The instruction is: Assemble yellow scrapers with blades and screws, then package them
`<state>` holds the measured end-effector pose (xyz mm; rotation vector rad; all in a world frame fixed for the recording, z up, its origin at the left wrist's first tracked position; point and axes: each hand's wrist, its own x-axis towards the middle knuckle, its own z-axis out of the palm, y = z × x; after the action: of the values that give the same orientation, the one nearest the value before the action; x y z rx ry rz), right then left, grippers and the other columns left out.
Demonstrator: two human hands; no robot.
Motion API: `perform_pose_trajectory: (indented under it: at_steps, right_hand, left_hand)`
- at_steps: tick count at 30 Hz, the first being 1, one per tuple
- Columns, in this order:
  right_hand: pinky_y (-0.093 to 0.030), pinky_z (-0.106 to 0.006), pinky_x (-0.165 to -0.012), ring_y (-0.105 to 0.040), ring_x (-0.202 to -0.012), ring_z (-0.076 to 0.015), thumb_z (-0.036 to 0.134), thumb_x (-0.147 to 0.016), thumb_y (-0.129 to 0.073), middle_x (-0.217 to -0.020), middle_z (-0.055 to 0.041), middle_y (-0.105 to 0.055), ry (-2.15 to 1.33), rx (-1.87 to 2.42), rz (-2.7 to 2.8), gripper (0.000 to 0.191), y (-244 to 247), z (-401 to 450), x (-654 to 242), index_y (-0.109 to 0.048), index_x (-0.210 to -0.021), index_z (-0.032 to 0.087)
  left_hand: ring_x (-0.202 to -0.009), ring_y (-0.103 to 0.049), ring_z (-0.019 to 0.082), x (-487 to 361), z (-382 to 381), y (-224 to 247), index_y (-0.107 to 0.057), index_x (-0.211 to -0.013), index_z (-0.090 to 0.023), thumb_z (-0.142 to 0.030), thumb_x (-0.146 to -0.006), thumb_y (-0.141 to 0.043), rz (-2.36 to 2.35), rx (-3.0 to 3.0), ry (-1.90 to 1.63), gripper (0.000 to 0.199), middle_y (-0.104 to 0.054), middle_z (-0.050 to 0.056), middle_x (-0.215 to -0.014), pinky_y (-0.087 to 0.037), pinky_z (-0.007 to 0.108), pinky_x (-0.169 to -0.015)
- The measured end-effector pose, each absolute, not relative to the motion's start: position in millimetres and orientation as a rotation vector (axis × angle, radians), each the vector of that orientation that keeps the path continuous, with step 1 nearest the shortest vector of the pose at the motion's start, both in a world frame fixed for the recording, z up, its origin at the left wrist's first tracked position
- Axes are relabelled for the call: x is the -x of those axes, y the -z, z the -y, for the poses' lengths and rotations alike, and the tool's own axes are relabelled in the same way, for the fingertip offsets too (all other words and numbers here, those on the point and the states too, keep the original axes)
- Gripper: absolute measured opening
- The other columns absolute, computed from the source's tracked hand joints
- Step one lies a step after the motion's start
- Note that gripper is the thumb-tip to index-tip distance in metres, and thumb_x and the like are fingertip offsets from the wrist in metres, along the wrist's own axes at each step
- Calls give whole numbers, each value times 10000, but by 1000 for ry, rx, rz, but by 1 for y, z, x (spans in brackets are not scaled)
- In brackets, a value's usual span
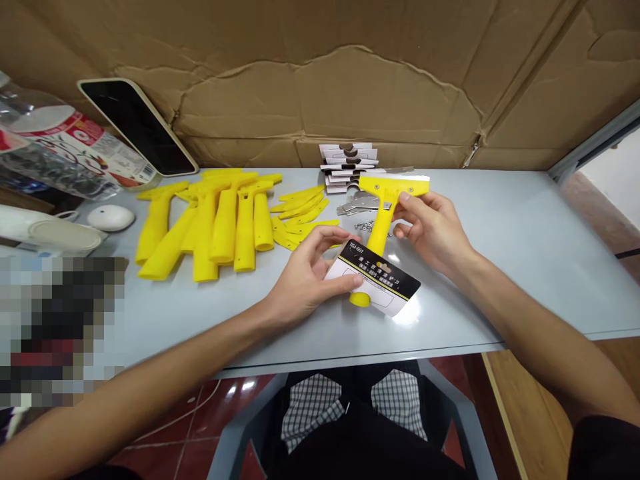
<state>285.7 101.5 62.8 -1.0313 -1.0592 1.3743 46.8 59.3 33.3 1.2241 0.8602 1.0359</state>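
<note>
My right hand (433,230) grips a yellow scraper (381,230) near its wide head, which has a metal strip along the top edge. A black and white printed card (380,275) lies across the scraper's handle, and the handle's round end shows below it. My left hand (315,270) pinches the card at its left side, thumb on its front. Just behind are small metal screws (364,227), metal blades (361,202), thin yellow plastic pieces (300,203) and a stack of folded cards (345,163).
Several yellow scraper handles (205,227) lie on the grey table (435,313) at left. Beyond them are a white mouse (111,217), a phone (140,127) and a plastic bottle (80,140). A cardboard sheet (320,100) stands behind the table.
</note>
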Motion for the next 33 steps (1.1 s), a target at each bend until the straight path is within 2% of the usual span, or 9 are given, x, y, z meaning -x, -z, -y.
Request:
perform_pose_trajectory:
  at_steps: [4, 8, 10, 13, 17, 22, 25, 30, 33]
  right_hand:
    - [-620, -391, -779, -719, -1000, -236, 450, -874, -910, -1093, -70, -810, -1311, 1004, 996, 233, -63, -103, -287, -785, -966, 277]
    - [-658, -412, -811, -736, -1012, -244, 444, -876, -901, -1091, -72, -813, -1305, 1033, 992, 225, -61, -104, -286, -795, -980, 275]
    - [-665, -411, -813, -738, -996, -240, 432, -864, -921, -1046, -73, -810, -1329, 1043, 990, 233, -61, -104, -286, -800, -970, 262]
    - [-665, -398, -811, -742, -937, -220, 387, -847, -943, -1000, -74, -809, -1349, 1037, 970, 227, -60, -105, -286, -813, -959, 238]
    - [-658, -396, -809, -752, -890, -214, 404, -848, -946, -975, -67, -812, -1381, 1032, 997, 246, -60, -103, -286, -823, -973, 230]
    - [-614, -367, -784, -757, -1022, -252, 531, -847, -951, -1089, -92, -843, -1448, 1084, 1165, 338, -57, -97, -281, -805, -882, 228]
    - [-602, -379, -796, -761, -1060, -279, 613, -918, -867, -1086, -100, -845, -1475, 1085, 1184, 409, -53, -97, -279, -777, -823, 226]
    - [-609, -437, -916, -766, -1095, -316, 661, -916, -853, -1023, -93, -846, -1502, 1052, 1208, 443, -49, -100, -281, -792, -845, 228]
    - [-598, -447, -940, -770, -1069, -319, 655, -921, -856, -1009, -83, -840, -1517, 1047, 1244, 442, -49, -100, -283, -788, -821, 230]
  left_hand:
    - [-1356, -681, 310, -44, -63, -35, -706, -1184, -254, -294, -718, -1057, -950, -1264, -1088, 585, -763, 93, -1332, -633, 463, -1100]
    - [-1025, -769, 264, -44, -64, -39, -777, -1034, -230, -380, -837, -987, -992, -1277, -989, 324, -813, 73, -1118, -682, 410, -864]
    - [-925, -765, 245, -45, -63, -41, -782, -948, -223, -390, -826, -996, -982, -1268, -990, 297, -817, 58, -1023, -681, 396, -809]
    - [-940, -769, 238, -47, -61, -40, -771, -897, -224, -379, -781, -1034, -976, -1220, -1086, 327, -820, 45, -1009, -681, 397, -859]
    - [-935, -780, 235, -46, -62, -35, -745, -929, -230, -391, -801, -1028, -947, -1086, -1173, 350, -808, 28, -988, -682, 420, -906]
    - [-967, -777, 222, -44, -66, -30, -691, -921, -233, -351, -792, -1035, -955, -1096, -1169, 387, -797, 21, -1014, -681, 397, -918]
    - [-1009, -791, 222, -43, -67, -31, -644, -1037, -263, -301, -763, -1050, -934, -1107, -1194, 492, -809, 11, -1121, -680, 385, -922]
    - [-1228, -798, 328, -40, -71, -37, -581, -1453, -358, -280, -760, -1045, -861, -1152, -1149, 838, -815, 55, -1298, -667, 486, -1050]
    - [-1333, -755, 351, -38, -75, -38, -640, -1456, -349, -289, -743, -1051, -884, -1191, -1140, 825, -796, 73, -1381, -644, 487, -1113]
